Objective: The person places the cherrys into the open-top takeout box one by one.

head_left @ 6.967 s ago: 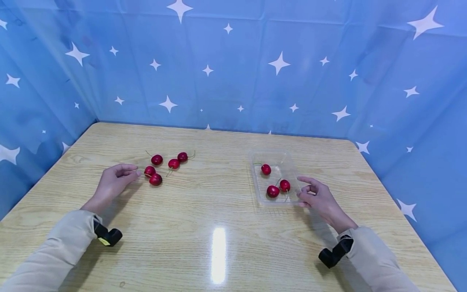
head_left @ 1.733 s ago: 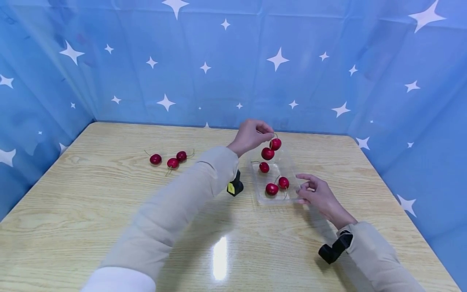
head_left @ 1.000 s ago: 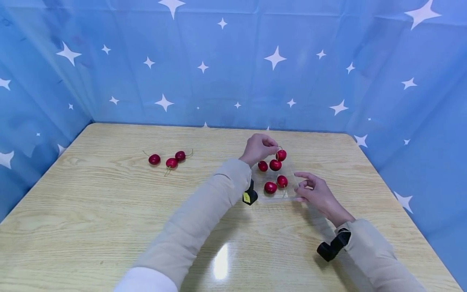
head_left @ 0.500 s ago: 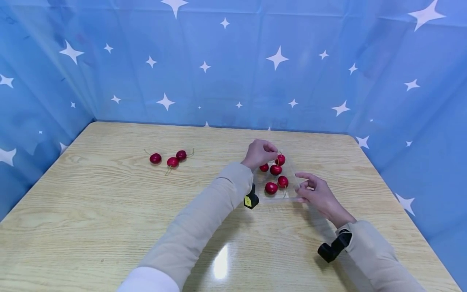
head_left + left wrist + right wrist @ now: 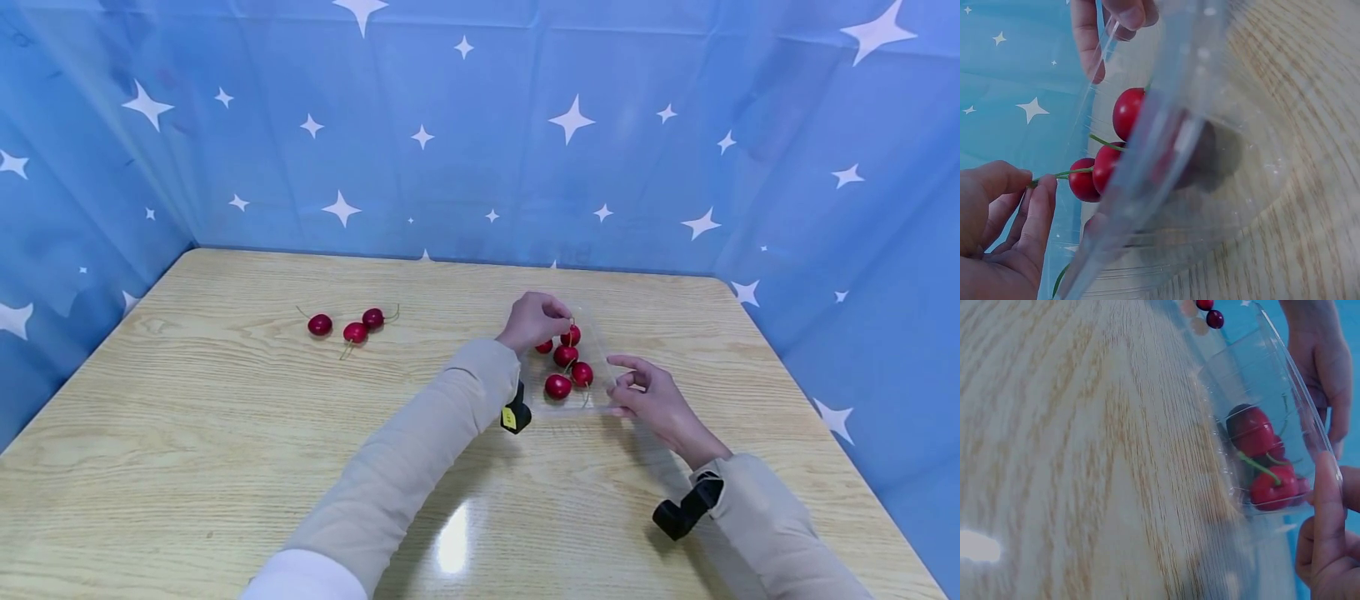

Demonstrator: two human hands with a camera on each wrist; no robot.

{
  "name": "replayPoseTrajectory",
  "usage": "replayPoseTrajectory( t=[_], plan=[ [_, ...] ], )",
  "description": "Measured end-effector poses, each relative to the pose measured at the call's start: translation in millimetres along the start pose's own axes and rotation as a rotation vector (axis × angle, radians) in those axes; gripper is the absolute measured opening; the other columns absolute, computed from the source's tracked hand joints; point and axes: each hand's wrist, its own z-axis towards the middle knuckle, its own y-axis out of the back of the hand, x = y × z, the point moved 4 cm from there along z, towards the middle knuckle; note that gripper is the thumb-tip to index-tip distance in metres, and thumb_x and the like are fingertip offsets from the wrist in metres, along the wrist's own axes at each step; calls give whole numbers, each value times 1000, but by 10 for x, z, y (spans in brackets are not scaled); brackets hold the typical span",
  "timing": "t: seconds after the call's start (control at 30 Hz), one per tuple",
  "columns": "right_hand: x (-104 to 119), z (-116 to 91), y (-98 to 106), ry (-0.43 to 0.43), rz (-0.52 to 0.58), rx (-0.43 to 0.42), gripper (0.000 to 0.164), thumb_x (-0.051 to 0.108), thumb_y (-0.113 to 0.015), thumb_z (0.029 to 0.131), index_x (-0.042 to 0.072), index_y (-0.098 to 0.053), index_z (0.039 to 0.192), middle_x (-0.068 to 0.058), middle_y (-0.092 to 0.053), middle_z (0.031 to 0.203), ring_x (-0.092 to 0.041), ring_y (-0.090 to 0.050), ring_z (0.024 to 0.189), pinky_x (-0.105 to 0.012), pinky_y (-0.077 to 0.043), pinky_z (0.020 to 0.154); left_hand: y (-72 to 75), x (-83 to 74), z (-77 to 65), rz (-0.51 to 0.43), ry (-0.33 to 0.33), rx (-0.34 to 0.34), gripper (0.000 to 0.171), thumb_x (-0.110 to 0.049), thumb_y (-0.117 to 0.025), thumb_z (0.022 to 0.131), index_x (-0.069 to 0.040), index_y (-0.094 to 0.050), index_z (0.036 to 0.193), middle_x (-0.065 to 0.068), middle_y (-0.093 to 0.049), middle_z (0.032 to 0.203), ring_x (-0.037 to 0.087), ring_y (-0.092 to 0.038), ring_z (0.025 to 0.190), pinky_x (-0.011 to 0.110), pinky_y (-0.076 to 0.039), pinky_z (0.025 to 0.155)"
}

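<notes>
Left hand (image 5: pixel 531 321) pinches by green stems (image 5: pixel 1072 171) two round red cherries (image 5: pixel 566 356), just right of it, inside the clear plastic box (image 5: pixel 558 411) whose right rim the right hand (image 5: pixel 654 402) grips.

Wood-grain table (image 5: pixel 225 475) — three stemmed cherries (image 5: pixel 356 333), one clear plastic container (image 5: pixel 602 387).

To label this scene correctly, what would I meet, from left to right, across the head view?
Lone cherry, pair of cherries, left hand, rightmost cherry in the clear container, right hand.
</notes>
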Motion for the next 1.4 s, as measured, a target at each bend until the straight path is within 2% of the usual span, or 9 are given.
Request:
replayPoseTrajectory(
  t=[0.43,0.7,0.9,1.07,1.2,1.4],
  plan=[
    [-2,-24,2,11,23,-2,52,-8,-49,83,-9,-29,131,-4,-42,80,-6,-55,67,-24,-51,60,12,22,-17,34,-24,30,13,-11,-62,82,-6,-67,93,0,-62,87,13,-55,80,22,-45,69],
    [-23,-24,3,0,17,-3,52,-7,-49,82,-7,-31,131,-5,-43,81,-5,-54,66,-25,-51,62,55,-19,-45,23,-81,54,18,-11,-61,83,-2,-64,99,3,-61,89,14,-55,79,21,-45,68],
    [-15,-28,2,-5,17,-4,52,-8,-49,83,-7,-30,131,-6,-42,82,-5,-54,66,-25,-51,62,171,-32,-63,-10,-156,11,19,-15,-60,85,-4,-63,100,2,-60,88,12,-55,79,20,-46,65],
    [-15,-29,0,-8,17,-2,52,-7,-49,83,-7,-29,132,-6,-42,83,-6,-53,66,-25,-51,62,308,4,-113,46,-204,-16,17,-21,-59,86,-9,-63,98,2,-59,90,14,-55,80,21,-46,66],
    [-14,-25,-4,-8,20,-3,52,-7,-49,83,-7,-29,131,-6,-42,82,-6,-53,65,-26,-51,62,415,101,-194,103,-204,-36,17,-23,-58,87,-11,-62,99,2,-56,94,15,-52,79,23,-44,66],
    [-10,-27,-6,-6,16,-6,53,-7,-50,83,-7,-30,131,-5,-41,82,-6,-53,64,-26,-51,62,562,310,-330,96,-204,-94,22,-22,-58,87,-10,-61,104,4,-50,94,17,-46,71,26,-40,62]
  ],
)
